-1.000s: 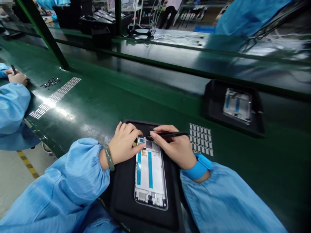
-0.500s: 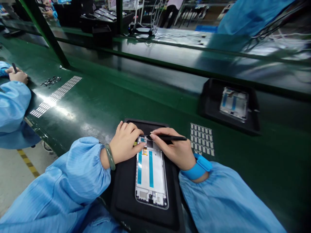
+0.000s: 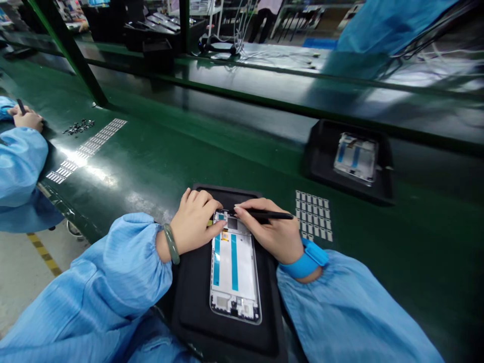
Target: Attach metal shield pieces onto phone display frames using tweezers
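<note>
An opened phone frame (image 3: 244, 262), silvery with two blue strips, lies in a black tray (image 3: 192, 312) in front of me. My left hand (image 3: 196, 222) grips its upper left corner, thumb over the face and index finger at the top edge. In my right hand (image 3: 270, 229) is a pair of slim black tweezers (image 3: 274, 215), pinched between thumb and fingers. Their tip is at the top edge of the phone frame, partly hidden by my fingers. Close to my right hand, a sheet of small pale stickers (image 3: 313, 214) lies on the green bench.
A second black tray (image 3: 317, 161) with another phone frame (image 3: 356, 157) is at the back right. On the left are strips of pale stickers (image 3: 93, 145), a pile of small black parts (image 3: 78, 127) and a co-worker's hand (image 3: 28, 118). A green post (image 3: 71, 60) rises behind.
The black tray at the back right has shifted slightly left with its phone frame. Both my hands stay almost where they were, at the top of the phone frame.
</note>
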Demonstrator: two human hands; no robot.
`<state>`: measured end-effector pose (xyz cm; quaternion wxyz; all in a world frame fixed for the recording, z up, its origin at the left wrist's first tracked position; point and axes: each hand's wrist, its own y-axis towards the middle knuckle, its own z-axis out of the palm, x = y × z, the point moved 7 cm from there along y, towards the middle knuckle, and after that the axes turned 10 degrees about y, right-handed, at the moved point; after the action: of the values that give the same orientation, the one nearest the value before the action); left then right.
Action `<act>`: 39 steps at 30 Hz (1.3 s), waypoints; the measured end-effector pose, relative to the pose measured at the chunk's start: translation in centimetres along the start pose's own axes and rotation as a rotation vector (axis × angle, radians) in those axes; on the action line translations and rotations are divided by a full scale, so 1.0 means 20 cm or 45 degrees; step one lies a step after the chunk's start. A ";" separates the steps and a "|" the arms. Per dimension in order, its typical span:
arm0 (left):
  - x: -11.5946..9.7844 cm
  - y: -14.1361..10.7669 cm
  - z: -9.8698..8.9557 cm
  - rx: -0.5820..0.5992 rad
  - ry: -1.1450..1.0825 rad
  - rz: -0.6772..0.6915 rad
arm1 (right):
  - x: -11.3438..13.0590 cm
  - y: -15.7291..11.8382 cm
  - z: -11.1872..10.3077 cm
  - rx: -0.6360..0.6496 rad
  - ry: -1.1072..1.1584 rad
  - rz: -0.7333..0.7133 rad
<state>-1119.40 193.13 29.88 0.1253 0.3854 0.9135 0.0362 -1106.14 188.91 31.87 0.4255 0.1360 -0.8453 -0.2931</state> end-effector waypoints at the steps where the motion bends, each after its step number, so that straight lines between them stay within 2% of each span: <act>1: 0.00 0.00 0.00 -0.002 0.001 -0.001 | 0.00 0.00 0.00 0.007 0.005 0.000; 10: 0.00 -0.01 0.00 -0.005 0.003 -0.008 | 0.01 -0.01 0.02 0.062 0.000 -0.027; 22: 0.00 0.00 0.00 -0.004 0.006 -0.014 | 0.00 -0.01 0.01 -0.018 -0.032 -0.016; 29: 0.00 0.00 0.01 -0.011 0.004 -0.015 | 0.04 -0.02 0.03 0.038 -0.053 -0.147; 39: 0.00 0.00 0.01 -0.022 -0.002 -0.023 | 0.07 -0.02 0.04 0.061 -0.115 -0.200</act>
<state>-1119.36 193.09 29.74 0.1296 0.3760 0.9165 0.0425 -1107.72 188.19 32.15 0.3592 0.1988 -0.8571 -0.3111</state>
